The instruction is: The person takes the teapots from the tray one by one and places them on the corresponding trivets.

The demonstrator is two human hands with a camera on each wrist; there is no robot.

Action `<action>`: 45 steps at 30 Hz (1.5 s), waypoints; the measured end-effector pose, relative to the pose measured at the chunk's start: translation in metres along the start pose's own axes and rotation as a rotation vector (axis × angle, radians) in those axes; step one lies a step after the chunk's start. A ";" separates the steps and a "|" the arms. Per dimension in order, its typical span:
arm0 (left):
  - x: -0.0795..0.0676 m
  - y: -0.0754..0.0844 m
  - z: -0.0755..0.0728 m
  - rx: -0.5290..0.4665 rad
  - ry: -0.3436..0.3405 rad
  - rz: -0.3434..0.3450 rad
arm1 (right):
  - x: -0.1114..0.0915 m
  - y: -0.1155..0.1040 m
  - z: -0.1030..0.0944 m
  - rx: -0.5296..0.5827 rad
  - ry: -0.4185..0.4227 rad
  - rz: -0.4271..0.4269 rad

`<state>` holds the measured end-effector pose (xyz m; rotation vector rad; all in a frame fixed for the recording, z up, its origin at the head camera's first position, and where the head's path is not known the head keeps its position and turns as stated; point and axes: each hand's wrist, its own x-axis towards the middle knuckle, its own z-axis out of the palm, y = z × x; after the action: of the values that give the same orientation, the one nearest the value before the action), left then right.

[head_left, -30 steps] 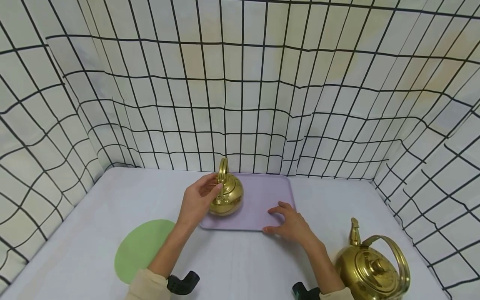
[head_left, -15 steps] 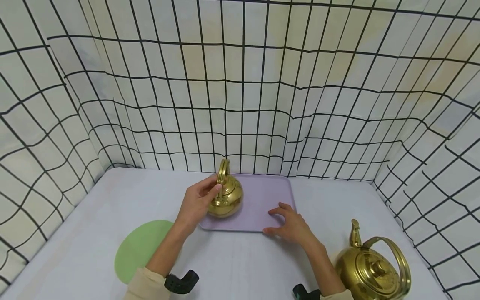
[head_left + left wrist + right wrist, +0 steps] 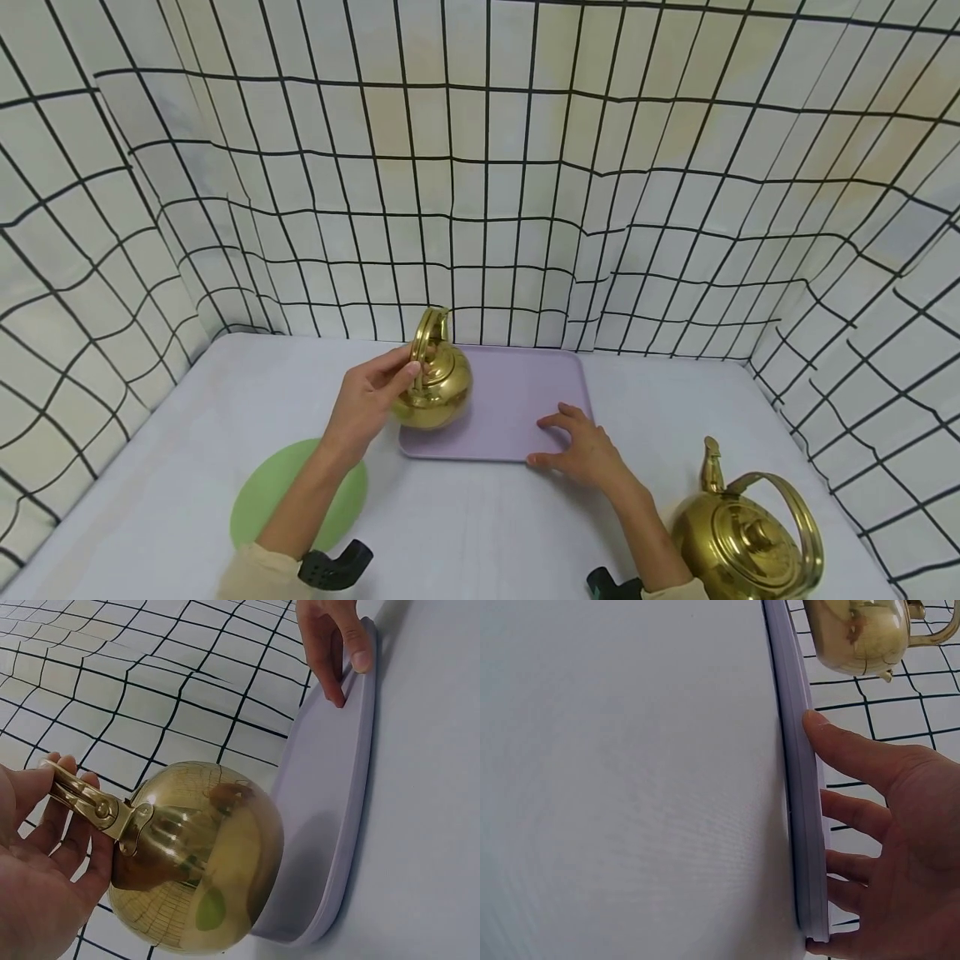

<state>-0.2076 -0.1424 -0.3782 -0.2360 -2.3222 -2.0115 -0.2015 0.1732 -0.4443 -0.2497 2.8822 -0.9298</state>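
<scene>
My left hand [image 3: 367, 400] grips the handle of a small, shiny brass kettle [image 3: 442, 387]. In the head view this kettle is over the left end of a lilac tray [image 3: 510, 392]; whether its base touches the tray I cannot tell. The left wrist view shows the kettle's round body [image 3: 202, 855] up close, the fingers and thumb around its handle. My right hand [image 3: 581, 446] rests at the tray's right near corner, fingers spread and loosely bent. In the right wrist view its thumb touches the tray rim [image 3: 799, 772].
A larger brass kettle [image 3: 738, 542] stands at the front right, beside my right forearm. On the left lies a round green mat [image 3: 262, 500], partly under my left forearm. White walls with a black grid [image 3: 480, 208] enclose the white table [image 3: 465, 525].
My left hand has moved to the left with the small kettle, which now sits nearer the tray's left edge. My right hand and the tray have stayed in place.
</scene>
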 end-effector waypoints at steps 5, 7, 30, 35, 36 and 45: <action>-0.009 0.005 -0.012 0.006 0.030 0.007 | 0.000 0.000 0.000 -0.007 0.001 -0.005; -0.013 0.007 -0.017 0.006 0.045 0.014 | 0.000 0.001 0.000 -0.010 0.000 -0.005; -0.052 0.004 -0.058 -0.035 0.118 0.097 | -0.001 0.001 0.001 -0.010 0.003 -0.002; -0.059 0.001 -0.070 -0.066 0.119 0.126 | -0.001 0.001 0.000 -0.005 0.006 -0.005; -0.061 0.000 -0.072 -0.074 0.125 0.127 | -0.001 0.001 0.000 -0.005 0.006 -0.006; -0.076 -0.008 -0.084 -0.122 0.179 0.125 | -0.001 0.002 0.000 -0.003 0.006 -0.006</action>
<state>-0.1389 -0.2327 -0.3849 -0.1927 -2.0307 -2.0255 -0.2009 0.1751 -0.4459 -0.2559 2.8898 -0.9291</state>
